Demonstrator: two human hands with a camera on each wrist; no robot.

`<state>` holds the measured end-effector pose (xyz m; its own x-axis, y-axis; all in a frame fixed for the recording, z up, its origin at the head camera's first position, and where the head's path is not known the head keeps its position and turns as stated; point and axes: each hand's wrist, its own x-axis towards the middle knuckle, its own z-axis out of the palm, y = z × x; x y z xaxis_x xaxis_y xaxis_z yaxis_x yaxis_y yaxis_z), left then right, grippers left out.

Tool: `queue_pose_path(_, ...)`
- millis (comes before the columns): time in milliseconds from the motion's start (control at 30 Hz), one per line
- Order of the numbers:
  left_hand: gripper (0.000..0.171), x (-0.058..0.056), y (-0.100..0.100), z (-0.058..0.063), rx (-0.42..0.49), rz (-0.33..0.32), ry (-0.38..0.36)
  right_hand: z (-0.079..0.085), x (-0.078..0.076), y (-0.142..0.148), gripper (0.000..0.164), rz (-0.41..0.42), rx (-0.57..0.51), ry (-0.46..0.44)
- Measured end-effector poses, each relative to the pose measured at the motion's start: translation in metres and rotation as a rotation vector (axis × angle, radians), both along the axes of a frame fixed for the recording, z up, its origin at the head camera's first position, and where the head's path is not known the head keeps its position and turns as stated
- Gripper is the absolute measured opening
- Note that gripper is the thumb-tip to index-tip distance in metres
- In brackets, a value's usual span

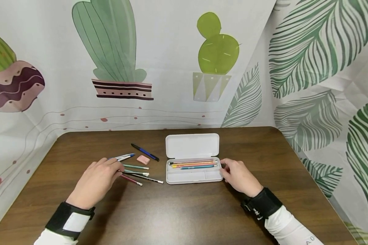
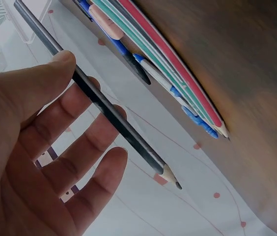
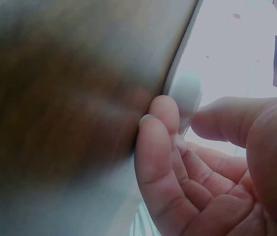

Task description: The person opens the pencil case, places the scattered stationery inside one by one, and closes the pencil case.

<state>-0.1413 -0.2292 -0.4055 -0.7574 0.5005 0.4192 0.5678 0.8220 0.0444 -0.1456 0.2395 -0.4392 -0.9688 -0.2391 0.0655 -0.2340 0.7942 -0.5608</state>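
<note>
Pinching a black pencil (image 2: 133, 138) in the left hand (image 1: 93, 182), right hand (image 1: 240, 177) gripping the case (image 1: 184, 177); few coloured pencils (image 1: 199, 163) in, pens (image 1: 145, 152) and eraser (image 1: 143, 160) aren't yet.

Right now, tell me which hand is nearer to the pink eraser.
Left. The left hand is just left of the pink eraser; the right hand is farther off to its right, at the right end of the pencil case.

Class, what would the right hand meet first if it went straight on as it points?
The white pencil case: the right hand holds its right end, so going on would probably push it.
</note>
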Motion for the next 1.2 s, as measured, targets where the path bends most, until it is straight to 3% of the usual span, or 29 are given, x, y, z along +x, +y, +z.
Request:
queue_pose_path(667, 0.015, -0.002, 0.029, 0.009, 0.002, -0.004, 0.01, 0.001, 0.001, 0.0, 0.03, 0.001, -0.001, -0.008)
queue_pose_path(967, 0.013, -0.005, 0.039, 0.009, 0.044, -0.056, 0.044, 0.0, 0.0, 0.0, 0.03, 0.002, 0.001, -0.004)
queue_pose_path(1200, 0.012, -0.009, 0.048, 0.008, 0.025, -0.101, 0.059, 0.0, 0.0, 0.0, 0.03, -0.002, 0.006, 0.002)
